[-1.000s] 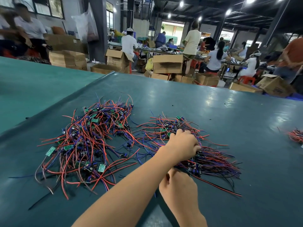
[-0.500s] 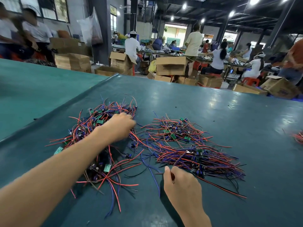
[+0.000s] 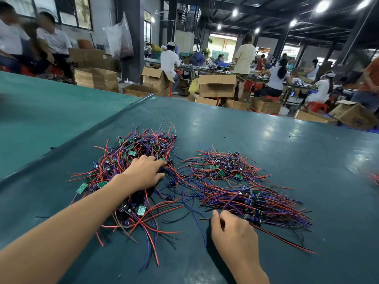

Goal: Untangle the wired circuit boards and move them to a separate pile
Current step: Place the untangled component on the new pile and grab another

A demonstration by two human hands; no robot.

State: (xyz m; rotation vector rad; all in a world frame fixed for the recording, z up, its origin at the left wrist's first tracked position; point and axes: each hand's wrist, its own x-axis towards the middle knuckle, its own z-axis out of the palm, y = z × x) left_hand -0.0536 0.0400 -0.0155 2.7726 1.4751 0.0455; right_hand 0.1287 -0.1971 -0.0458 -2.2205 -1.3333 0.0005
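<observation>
The tangled heap of red and blue wires with small green circuit boards (image 3: pixel 131 158) lies on the left of the dark teal worktop (image 3: pixel 276 138) and is by my reckoning still the biggest mass, so most of the job is ahead of me. To its right, nearest me, is the combed-out bundle of wired boards (image 3: pixel 260 203), its leads lying roughly parallel. I take that as the finished pile. Just behind it sits a looser cluster of wired boards (image 3: pixel 223 167), which looks only half sorted. A few stray leads bridge the gap between the heap and the other two.

My left hand (image 3: pixel 143 173) lies on top of the heap, fingers laid out across the wires, gripping nothing that I can see. My right hand (image 3: pixel 231 234) rests at the near end of the bundle with its fingers curled. Whether they pinch a wire I cannot tell.

A second ago my left hand was over the right-hand piles; it has since crossed to the heap and flattened out. My right hand has barely moved.

Beyond the worktop are cardboard boxes (image 3: pixel 217 88) and other people at benches.
</observation>
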